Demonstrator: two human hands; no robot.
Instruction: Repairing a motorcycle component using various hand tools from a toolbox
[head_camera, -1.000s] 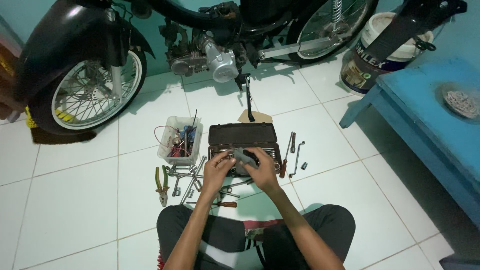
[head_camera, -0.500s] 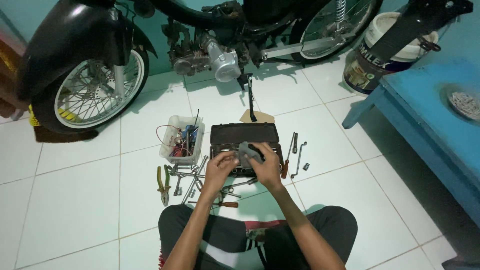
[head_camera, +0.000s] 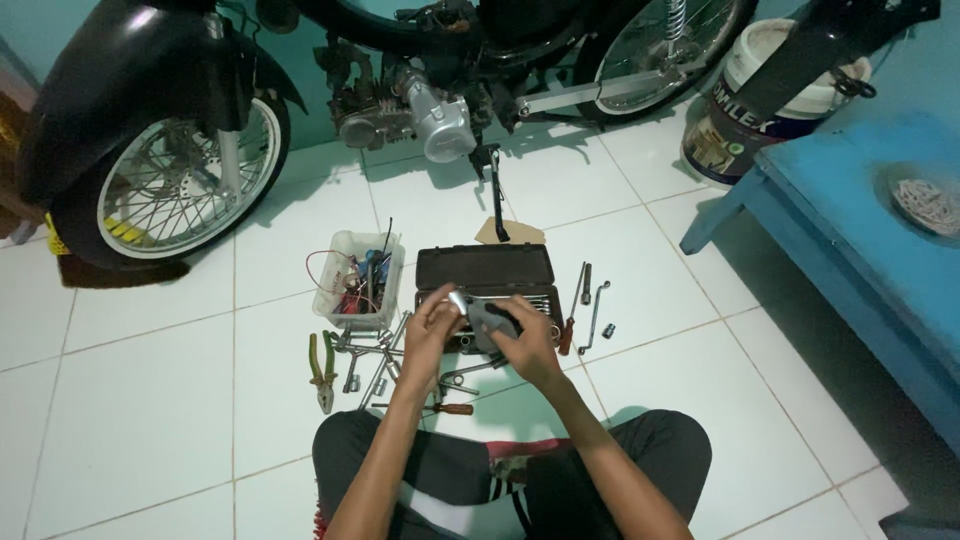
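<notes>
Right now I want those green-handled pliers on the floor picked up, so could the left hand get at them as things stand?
Probably yes. The pliers lie in the open on the tile floor, on the left hand's side, nothing on top of them. But that hand is busy on a metal tool with the right hand.

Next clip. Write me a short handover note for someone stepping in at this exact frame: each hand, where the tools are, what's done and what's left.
Left hand: fingers pinch a small shiny socket.
Right hand: grips a dark ratchet-like tool; whether the socket is seated on it can't be told.
Both are above the open socket case on the floor.
Loose wrenches and pliers lie left of the case, beside a clear parts tub.
Done: case open, pieces picked out.
Left: motorcycle engine is untouched.
</notes>
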